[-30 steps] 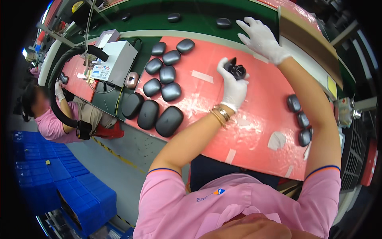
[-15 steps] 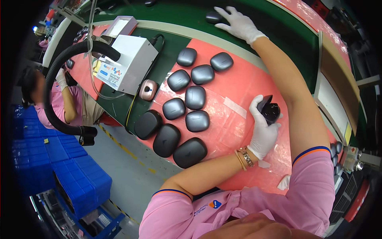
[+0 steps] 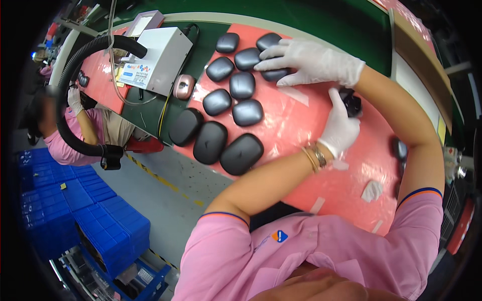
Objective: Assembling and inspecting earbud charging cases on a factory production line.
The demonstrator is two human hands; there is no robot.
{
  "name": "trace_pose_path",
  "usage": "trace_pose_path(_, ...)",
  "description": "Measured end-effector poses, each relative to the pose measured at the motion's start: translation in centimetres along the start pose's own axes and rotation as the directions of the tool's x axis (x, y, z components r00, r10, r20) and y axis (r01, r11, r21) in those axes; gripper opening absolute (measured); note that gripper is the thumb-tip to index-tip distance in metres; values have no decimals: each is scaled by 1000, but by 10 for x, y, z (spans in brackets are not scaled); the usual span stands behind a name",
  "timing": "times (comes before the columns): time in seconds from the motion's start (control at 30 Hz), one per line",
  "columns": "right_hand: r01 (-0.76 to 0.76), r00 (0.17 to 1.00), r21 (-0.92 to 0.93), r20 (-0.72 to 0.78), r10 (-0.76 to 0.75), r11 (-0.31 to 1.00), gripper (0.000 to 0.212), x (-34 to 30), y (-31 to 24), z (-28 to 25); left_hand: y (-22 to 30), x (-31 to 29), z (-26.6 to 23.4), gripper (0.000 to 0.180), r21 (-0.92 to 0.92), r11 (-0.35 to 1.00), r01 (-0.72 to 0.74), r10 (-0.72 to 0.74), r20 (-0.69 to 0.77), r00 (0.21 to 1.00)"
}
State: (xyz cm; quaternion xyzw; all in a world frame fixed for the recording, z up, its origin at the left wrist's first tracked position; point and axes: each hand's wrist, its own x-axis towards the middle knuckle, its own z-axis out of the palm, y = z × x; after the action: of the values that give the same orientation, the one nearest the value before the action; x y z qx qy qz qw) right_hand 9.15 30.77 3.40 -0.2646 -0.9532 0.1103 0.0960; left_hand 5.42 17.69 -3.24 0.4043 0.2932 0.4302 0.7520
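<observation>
Right hand (image 3: 314, 62) moved from belt, fingers flat on grey case (image 3: 275, 74) | left hand (image 3: 341, 128) kept clenching black part (image 3: 352, 103)

You wore thin white gloves on your left hand (image 3: 339, 128) and your right hand (image 3: 311, 62). Gold bracelets (image 3: 314, 156) circled your left wrist near the frame's centre. Your pink short-sleeved shirt (image 3: 311, 251), cuffs trimmed navy and orange, carried a small chest emblem at the bottom.

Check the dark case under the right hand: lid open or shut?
Shut, as far as visible. The right hand lies flat on a dark case on the pink mat; its rounded shell shows no raised lid, though the glove hides most of it.
</observation>
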Motion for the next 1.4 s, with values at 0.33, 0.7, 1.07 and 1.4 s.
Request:
trace_pose_path(0.33, -573, 630, 363, -378, 678, 735, 24, -163, -168, -71, 22, 5, -11, 68, 124, 967, -221, 199, 167, 966)
trace_pose_path(0.7, -803, 519, -102, -603, 606, 587, 29, -265, -252, 73, 26, -162, 13, 82, -117, 986, 119, -91, 218, 972)
trace_pose_path(1.07, -527, 438, 420, -611, 660, 739, 39, -263, -298, 75, -4, -205, 23, 83, -102, 978, 181, -152, 241, 959)
trace_pose_path(1.4, -666, 544, 32, -662, 515, 746, 53, -241, -329, 87, 3, -210, 35, 79, 68, 950, 306, -313, 265, 912)
